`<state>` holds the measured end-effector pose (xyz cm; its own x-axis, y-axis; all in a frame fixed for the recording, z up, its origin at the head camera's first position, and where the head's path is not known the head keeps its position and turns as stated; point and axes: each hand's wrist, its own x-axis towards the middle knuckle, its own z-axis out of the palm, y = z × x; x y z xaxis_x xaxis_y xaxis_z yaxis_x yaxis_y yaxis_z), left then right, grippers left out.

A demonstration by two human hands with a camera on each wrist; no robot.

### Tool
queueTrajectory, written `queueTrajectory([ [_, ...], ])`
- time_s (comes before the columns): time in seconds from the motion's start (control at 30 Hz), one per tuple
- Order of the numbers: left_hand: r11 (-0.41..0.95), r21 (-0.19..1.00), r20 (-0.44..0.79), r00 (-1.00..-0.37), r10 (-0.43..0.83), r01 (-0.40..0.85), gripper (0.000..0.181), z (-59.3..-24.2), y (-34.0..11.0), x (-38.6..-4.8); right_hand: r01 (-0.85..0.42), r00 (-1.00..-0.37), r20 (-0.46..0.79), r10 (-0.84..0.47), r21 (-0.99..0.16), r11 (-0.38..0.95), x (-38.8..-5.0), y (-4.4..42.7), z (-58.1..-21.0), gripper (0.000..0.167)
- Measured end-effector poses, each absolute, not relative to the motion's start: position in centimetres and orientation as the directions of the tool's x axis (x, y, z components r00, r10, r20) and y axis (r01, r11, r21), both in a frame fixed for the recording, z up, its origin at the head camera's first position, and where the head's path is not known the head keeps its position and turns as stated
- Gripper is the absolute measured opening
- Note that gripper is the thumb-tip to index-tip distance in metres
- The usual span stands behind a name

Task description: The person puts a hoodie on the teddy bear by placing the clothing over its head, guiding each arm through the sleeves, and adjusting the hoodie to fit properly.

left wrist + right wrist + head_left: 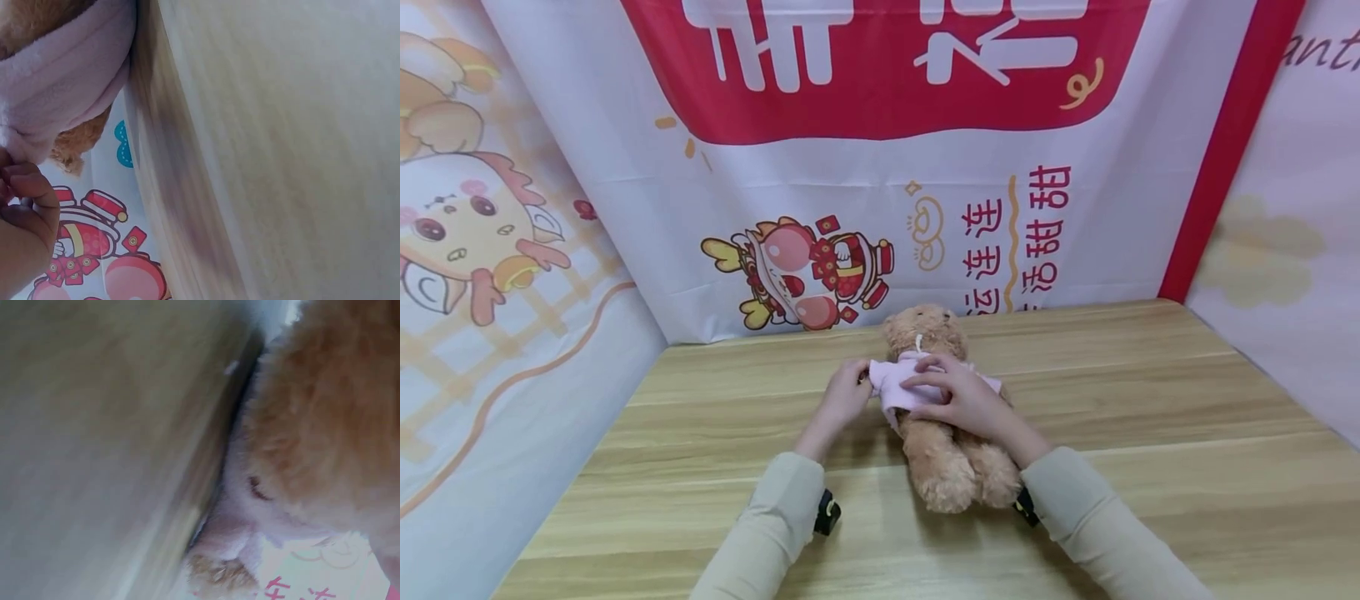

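Note:
A light brown teddy bear (943, 475) in a pale pink shirt (891, 387) lies on the table, its head toward the back wall and its legs toward me. My left hand (844, 398) pinches the end of the shirt's left sleeve. Curled fingers (28, 184) show at that sleeve's end in the left wrist view; what lies inside them is mostly hidden. Across the middle of the shirt rests my right hand (966, 400), fingers spread and loosely bent. The right wrist view shows the bear's fur (325, 425) up close, with the other sleeve (231, 534) and a paw beyond it.
The wood-grain table (715, 450) extends on both sides of the bear. A printed cloth (647, 217) hangs along its back edge, and another printed sheet (550, 417) stands at the left. Dark wrist devices (827, 512) sit under both cuffs.

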<state>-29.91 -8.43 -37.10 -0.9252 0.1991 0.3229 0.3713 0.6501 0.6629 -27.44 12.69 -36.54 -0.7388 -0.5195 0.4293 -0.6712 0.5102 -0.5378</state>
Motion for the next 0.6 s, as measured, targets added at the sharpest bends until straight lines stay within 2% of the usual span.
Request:
queueTrajectory([
  [0.1,0.667,0.647,0.346,-0.922,0.175,0.369,0.016,-37.1,-8.1,-29.8,-0.683,-0.731,0.459,-0.506,-0.482,0.549,-27.4,12.3,-36.4,0.019],
  [0.17,0.682,0.641,0.347,-0.925,0.151,0.352,0.015,-37.1,-8.0,-29.8,-0.680,-0.733,0.464,-0.498,-0.486,0.549,-27.5,12.2,-36.3,0.012],
  [0.4,0.709,0.667,0.288,-0.957,0.036,0.228,0.021,-37.2,-8.0,-30.3,-0.623,-0.763,0.374,-0.527,-0.642,0.447,-27.5,12.7,-36.1,0.006],
  [0.6,0.631,0.742,0.299,-0.954,-0.013,0.224,0.020,-37.8,-8.9,-31.1,-0.562,-0.813,0.338,-0.475,-0.669,0.486,-27.6,12.1,-35.9,0.007],
])
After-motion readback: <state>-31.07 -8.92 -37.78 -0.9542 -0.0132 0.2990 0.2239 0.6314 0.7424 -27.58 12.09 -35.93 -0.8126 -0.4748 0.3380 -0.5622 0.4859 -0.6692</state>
